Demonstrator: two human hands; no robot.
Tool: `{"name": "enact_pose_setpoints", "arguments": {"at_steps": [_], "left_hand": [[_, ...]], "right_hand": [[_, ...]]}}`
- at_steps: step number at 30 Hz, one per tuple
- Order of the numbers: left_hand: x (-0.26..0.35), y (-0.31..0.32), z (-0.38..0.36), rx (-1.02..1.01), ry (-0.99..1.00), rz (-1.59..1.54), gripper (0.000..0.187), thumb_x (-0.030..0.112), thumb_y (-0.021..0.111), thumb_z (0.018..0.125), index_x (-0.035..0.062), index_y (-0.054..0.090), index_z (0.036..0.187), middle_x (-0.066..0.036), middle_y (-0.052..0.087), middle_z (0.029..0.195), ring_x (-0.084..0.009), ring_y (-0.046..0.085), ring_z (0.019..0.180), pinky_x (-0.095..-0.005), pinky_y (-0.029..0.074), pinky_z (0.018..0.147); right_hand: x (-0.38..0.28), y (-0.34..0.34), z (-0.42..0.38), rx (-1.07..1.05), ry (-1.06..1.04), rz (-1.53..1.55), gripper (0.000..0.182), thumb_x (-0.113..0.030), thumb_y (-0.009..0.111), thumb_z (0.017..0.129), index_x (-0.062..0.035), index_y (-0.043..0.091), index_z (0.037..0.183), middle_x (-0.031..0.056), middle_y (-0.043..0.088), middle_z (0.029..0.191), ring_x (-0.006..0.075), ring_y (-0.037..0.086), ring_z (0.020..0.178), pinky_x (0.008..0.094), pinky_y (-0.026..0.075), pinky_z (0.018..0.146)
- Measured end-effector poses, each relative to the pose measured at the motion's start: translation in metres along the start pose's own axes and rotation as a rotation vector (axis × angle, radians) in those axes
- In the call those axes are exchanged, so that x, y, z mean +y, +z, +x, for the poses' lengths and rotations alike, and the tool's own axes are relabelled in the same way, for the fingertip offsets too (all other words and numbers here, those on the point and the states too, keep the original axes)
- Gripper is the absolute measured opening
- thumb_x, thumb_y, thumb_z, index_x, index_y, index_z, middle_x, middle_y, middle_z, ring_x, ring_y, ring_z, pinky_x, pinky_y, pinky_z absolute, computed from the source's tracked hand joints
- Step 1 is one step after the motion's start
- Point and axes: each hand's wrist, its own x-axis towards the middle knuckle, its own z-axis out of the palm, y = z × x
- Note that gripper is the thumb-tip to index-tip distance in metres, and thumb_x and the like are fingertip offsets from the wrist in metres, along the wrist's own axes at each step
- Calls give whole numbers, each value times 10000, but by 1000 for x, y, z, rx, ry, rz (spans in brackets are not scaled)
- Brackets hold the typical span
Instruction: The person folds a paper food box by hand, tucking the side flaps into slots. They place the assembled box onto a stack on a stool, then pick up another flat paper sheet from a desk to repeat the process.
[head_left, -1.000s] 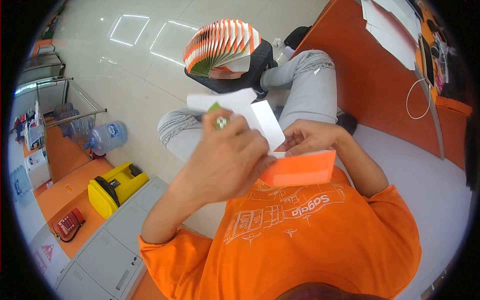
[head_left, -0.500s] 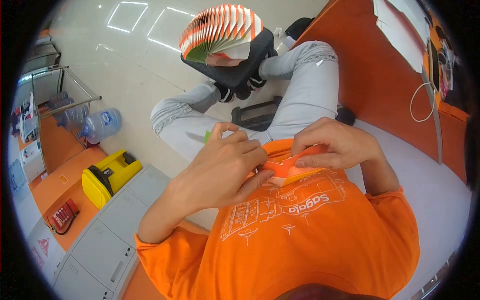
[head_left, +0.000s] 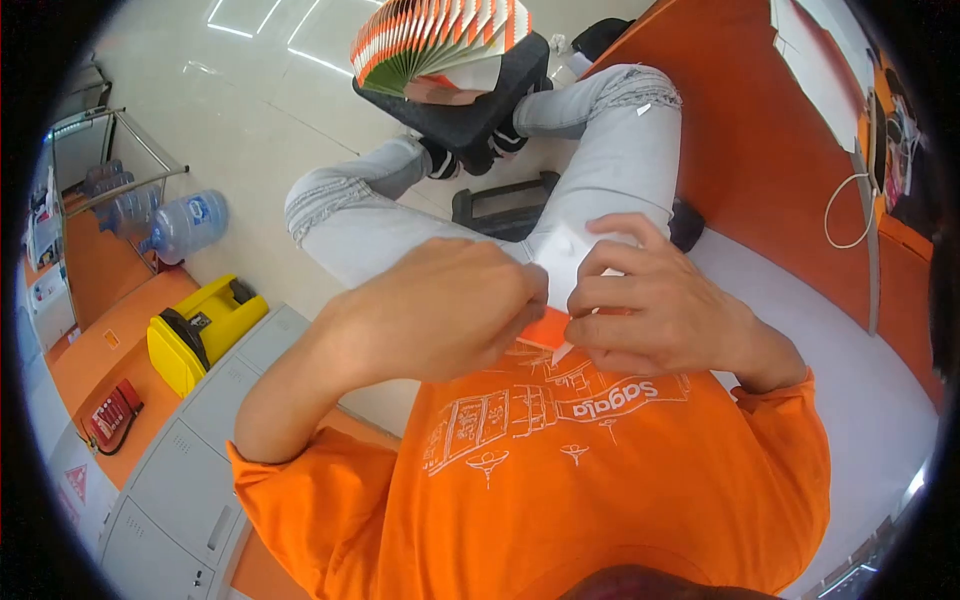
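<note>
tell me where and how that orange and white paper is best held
Probably by its opposite side edges, coming from left and right at once: the orange and white paper looks thin and spans the gap between the left hand and right hand. A light pinch with the fingers seems best, since squeezing the orange part could crease it.

Orange and white meet on the card [head_left: 546, 328] I hold mid-frame, against my orange shirt [head_left: 620, 480] with white line drawings, while a paper fan [head_left: 440, 45] banded orange, white and green tops the frame and yellow-and-black bin [head_left: 178, 352] brightens the left.
</note>
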Motion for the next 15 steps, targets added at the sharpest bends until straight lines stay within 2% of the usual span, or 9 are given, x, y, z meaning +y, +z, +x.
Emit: {"name": "enact_pose_setpoints", "arguments": {"at_steps": [1,3,6,12,13,15], "left_hand": [[-2,-2,1,-6,-6,32,158,160,619,944,16,683,935,-197,694,814,-426,652,797,-515,484,712],[-2,-4,3,-8,-13,56,157,160,617,946,17,679,936,-202,692,813,-425,653,798,-517,486,712],[1,-4,8,-49,-16,138,166,168,611,955,16,670,923,-209,688,816,-425,656,817,-517,487,722],[-7,4,12,-63,-37,144,176,190,608,958,26,668,936,-200,692,817,-434,654,833,-522,487,754],[-11,8,12,15,1,174,152,179,625,942,31,663,944,-190,689,844,-420,651,825,-510,486,747],[-12,7,15,97,43,215,134,168,642,927,37,659,951,-180,686,870,-406,649,817,-499,485,740]], "right_hand": [[-1,4,1,-10,-2,8,151,-132,776,770,-134,662,869,-25,584,859,177,596,899,516,419,1063],[-3,9,0,117,-34,-156,149,-134,775,751,-128,641,814,-35,553,788,156,592,839,552,435,1040],[1,20,-7,149,-30,-188,143,-125,768,736,-124,634,785,-44,545,738,146,595,788,562,437,1040],[8,23,-10,76,3,-114,122,-89,750,773,-102,645,835,-25,584,747,164,603,743,557,417,1062],[11,22,-10,77,7,-111,122,-89,750,773,-102,645,835,-25,584,747,164,603,743,557,417,1062],[19,18,-10,39,193,131,92,-49,726,842,-59,661,907,27,622,770,180,629,722,450,484,988]]}}
